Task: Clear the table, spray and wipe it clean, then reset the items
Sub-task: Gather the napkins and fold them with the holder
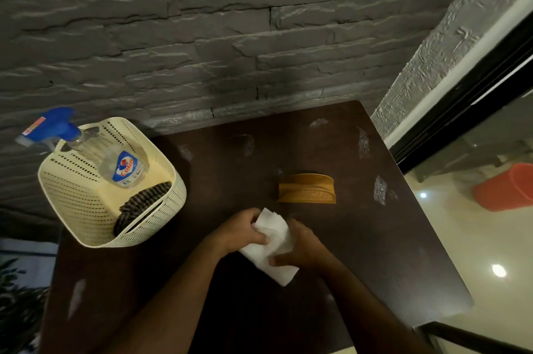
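1. Both hands hold a white paper napkin (272, 249) just above the dark table (375, 238), near its middle and a little nearer the person than the tan napkin holder (306, 189).
2. The left hand (240, 234) has its grip curled round the napkin's upper left edge; the right hand (302, 247) pinches the lower right part, thumb across the sheet.
3. The napkin's long axis runs diagonally, from its far end by the left hand to its near corner below the right hand.
4. The napkin holder stands just beyond the hands, its long axis crosswise and its slot facing up; the right hand looks slightly nearer to it.
5. Judged from this, the coming move carries the napkin forward, turned to match that crosswise slot.
6. Left of the holder, a cream basket (86, 209) holds a Colin spray bottle (121, 163) and a dark striped cloth (141, 203).
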### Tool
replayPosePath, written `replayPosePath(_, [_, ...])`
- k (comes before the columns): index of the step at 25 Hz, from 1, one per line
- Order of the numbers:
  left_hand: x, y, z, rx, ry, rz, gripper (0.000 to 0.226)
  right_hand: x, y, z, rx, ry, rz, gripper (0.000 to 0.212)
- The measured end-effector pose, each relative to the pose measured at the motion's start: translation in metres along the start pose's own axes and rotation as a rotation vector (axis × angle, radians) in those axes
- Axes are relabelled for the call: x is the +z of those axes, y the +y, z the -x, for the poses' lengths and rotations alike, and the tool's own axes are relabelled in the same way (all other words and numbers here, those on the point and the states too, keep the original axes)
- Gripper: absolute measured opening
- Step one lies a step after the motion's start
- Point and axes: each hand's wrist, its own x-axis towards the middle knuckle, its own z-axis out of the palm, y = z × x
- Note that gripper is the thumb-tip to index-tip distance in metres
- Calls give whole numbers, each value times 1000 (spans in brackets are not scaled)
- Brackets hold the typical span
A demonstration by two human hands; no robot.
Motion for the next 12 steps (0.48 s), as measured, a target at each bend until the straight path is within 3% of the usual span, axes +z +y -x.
replayPosePath(3, [-13,3,17,103,-43,95,69,-21,-9,10,-49,-172,-83,58])
replayPosePath(6, [-21,3,20,134,-39,134,76,-41,-10,13,-99,-122,29,18])
replayPosePath(9, [-17,29,12,215,37,-20,61,-74,-20,12,-161,103,268,22])
replayPosePath(12, [-21,77,-2,393,268,-215,31,-119,-41,14,-251,347,513,19])
